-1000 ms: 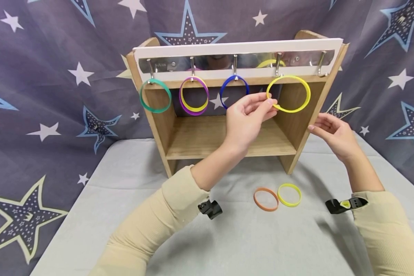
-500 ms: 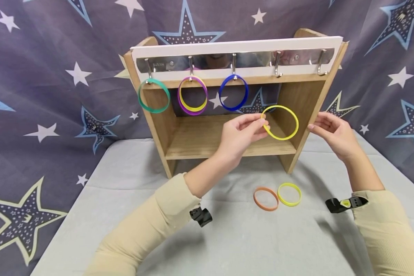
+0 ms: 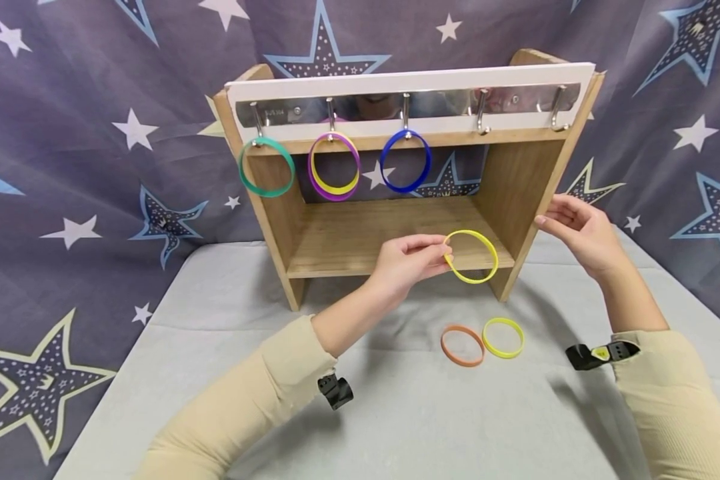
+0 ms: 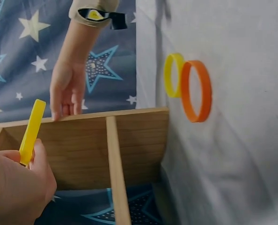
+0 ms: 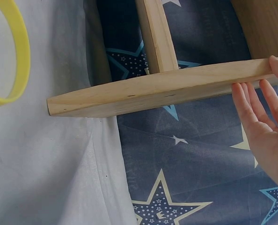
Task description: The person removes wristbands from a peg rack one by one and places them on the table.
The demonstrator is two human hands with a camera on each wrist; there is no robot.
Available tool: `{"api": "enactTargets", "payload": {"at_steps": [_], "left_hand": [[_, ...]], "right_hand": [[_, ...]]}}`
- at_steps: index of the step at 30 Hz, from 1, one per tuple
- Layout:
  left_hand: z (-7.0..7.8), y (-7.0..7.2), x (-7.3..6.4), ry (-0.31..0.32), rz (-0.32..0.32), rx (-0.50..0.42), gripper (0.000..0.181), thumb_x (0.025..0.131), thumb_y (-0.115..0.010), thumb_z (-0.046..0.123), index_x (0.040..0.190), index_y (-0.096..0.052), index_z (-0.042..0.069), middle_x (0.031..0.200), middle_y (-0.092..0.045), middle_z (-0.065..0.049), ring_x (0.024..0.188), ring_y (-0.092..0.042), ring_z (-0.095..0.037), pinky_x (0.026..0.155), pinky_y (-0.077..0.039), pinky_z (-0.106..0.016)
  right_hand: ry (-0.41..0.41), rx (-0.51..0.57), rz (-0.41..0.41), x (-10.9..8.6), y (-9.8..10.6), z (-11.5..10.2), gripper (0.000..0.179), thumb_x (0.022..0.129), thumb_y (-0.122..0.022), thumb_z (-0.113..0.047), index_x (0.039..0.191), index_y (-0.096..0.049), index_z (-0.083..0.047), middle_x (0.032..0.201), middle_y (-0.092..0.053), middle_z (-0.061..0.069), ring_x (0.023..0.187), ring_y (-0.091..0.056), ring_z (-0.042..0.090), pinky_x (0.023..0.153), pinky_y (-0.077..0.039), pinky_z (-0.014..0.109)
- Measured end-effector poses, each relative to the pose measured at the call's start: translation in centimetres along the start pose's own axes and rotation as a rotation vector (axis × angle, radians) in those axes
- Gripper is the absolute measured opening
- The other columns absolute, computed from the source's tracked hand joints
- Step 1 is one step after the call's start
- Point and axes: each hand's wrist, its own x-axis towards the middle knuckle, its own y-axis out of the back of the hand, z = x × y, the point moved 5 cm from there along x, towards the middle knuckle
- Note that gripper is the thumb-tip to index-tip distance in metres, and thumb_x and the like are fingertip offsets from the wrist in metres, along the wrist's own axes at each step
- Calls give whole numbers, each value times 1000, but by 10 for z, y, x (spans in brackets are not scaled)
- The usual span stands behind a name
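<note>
My left hand [image 3: 405,263] pinches a yellow silicone wristband [image 3: 495,257] at its left side, in front of the lower board of a wooden shelf [image 3: 360,267]. In the left wrist view that wristband [image 4: 32,131] shows nearly edge-on between thumb and fingers. My right hand [image 3: 585,233] grips the front edge of the shelf's right side panel; in the right wrist view the thumb lies on the edge and the fingers [image 5: 244,105] on the outer face. On the table lie an orange wristband [image 3: 443,345] and a second yellow wristband [image 3: 522,340], side by side.
Along the shelf's top runs a metal hook rail [image 3: 360,110]. From its left hooks hang a green wristband [image 3: 291,167], a purple wristband [image 3: 310,177] together with a yellow one, and a blue wristband [image 3: 429,160]. The two right hooks are bare. A star-patterned curtain [image 3: 96,60] stands behind.
My left hand has drawn the yellow wristband down and away from the fourth hook, toward the lower board. My right hand has stayed at the side panel.
</note>
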Motion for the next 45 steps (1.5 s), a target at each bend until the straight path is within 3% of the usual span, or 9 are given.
{"api": "enactTargets", "payload": {"at_steps": [8, 15, 19, 26, 33, 39, 45], "left_hand": [[-15, 10, -1, 77, -16, 43, 33, 89, -62, -4, 120, -60, -10, 125, -59, -31, 87, -69, -18, 92, -59, -34], [-39, 28, -4, 158, 6, 94, 31, 88, -65, -3, 118, -63, -7, 120, -64, -25, 79, -68, -11, 91, -60, -33], [-51, 38, -7, 171, 17, 122, 28, 87, -65, -3, 115, -65, -8, 110, -70, -20, 80, -69, -11, 88, -61, -30], [-66, 50, -10, 223, 8, 175, 24, 88, -66, 0, 111, -66, -6, 100, -71, -14, 80, -68, -12, 90, -61, -33], [-82, 56, -13, 294, 1, 194, 29, 88, -64, 0, 115, -62, -10, 116, -66, -24, 83, -68, -14, 89, -61, -32], [-93, 59, -15, 301, 9, 173, 27, 87, -63, -4, 114, -62, -10, 119, -63, -31, 80, -69, -14, 87, -61, -31], [-101, 63, -17, 308, 2, 186, 30, 87, -62, -5, 116, -60, -11, 120, -62, -31, 83, -70, -15, 88, -61, -31]], "right_hand": [[-8, -17, 6, 0, 1, -1, 35, 84, -64, 10, 105, -65, -18, 91, -68, -12, 82, -64, -2, 71, -54, 5], [-26, -54, 5, 0, 2, 0, 34, 85, -65, 7, 106, -64, -19, 93, -68, -14, 83, -64, -3, 71, -54, 5], [-37, -130, 29, -1, 2, -2, 35, 85, -66, 5, 106, -64, -23, 92, -67, -16, 83, -63, -4, 71, -53, 5], [-39, -145, 45, -1, 1, -3, 35, 85, -66, 5, 105, -65, -23, 91, -67, -17, 82, -63, -3, 71, -53, 5], [-37, -108, 39, -1, 1, -2, 34, 85, -66, 6, 104, -66, -23, 91, -67, -15, 82, -63, -3, 70, -54, 6], [-39, -129, 54, -1, 1, -3, 34, 85, -67, 5, 104, -66, -23, 89, -67, -16, 81, -62, -3, 70, -54, 6], [-22, -83, 48, -1, 1, -3, 34, 85, -66, 7, 103, -66, -22, 89, -68, -14, 81, -63, -2, 70, -54, 6]]}}
